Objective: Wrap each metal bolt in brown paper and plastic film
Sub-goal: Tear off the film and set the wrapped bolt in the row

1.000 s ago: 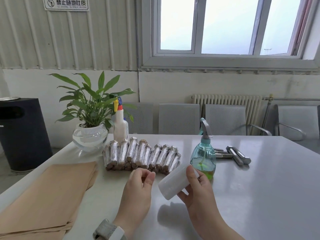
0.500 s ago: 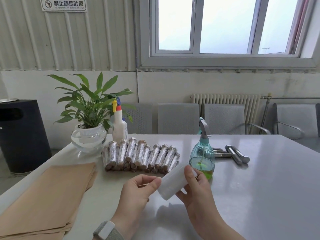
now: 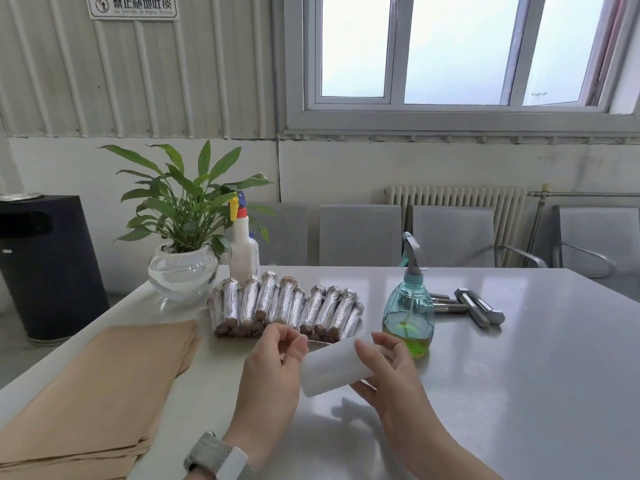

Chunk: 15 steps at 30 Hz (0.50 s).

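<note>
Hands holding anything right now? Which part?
The right hand grips the white roll of plastic film around its right end. The left hand has its fingertips at the roll's left end; whether it pinches the film edge cannot be told.

Head-worn wide view, facing forward, table close

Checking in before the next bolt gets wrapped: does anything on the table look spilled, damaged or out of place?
Nothing stands out. The wrapped bolts lie bundled in a row, the bare bolts sit behind the teal spray bottle, which stands upright, and the brown paper lies stacked. Both hands hold the film roll above the table.
</note>
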### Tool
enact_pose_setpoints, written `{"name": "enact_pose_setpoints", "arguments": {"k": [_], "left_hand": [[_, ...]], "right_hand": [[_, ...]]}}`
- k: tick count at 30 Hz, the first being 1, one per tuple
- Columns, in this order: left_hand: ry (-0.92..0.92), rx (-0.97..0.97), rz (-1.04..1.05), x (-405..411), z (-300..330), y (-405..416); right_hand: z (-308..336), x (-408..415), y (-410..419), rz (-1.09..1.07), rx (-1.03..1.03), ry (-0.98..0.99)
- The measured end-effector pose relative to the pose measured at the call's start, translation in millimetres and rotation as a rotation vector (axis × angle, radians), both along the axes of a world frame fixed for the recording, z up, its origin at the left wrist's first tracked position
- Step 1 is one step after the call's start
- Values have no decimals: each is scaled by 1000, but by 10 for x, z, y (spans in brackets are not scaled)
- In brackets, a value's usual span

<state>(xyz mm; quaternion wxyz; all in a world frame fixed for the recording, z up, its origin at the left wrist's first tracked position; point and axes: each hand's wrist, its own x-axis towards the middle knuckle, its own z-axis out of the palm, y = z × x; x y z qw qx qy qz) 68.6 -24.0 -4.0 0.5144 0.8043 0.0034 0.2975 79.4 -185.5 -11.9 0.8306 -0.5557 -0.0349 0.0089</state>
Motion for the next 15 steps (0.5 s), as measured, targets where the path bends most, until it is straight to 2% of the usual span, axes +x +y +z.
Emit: {"name": "enact_pose_setpoints", "arguments": {"k": [4,7,15], "left_hand": [[-76,164,-11,-9,38,101],[-103,328,-109,-44,46,97],[-165,388,-215,-97,83,91]], "right_hand": [[106,-55,-77,226,-529,-143],[190,-61,-132,415,-764,-170],[215,-32,-218,420,-662,-205]]}}
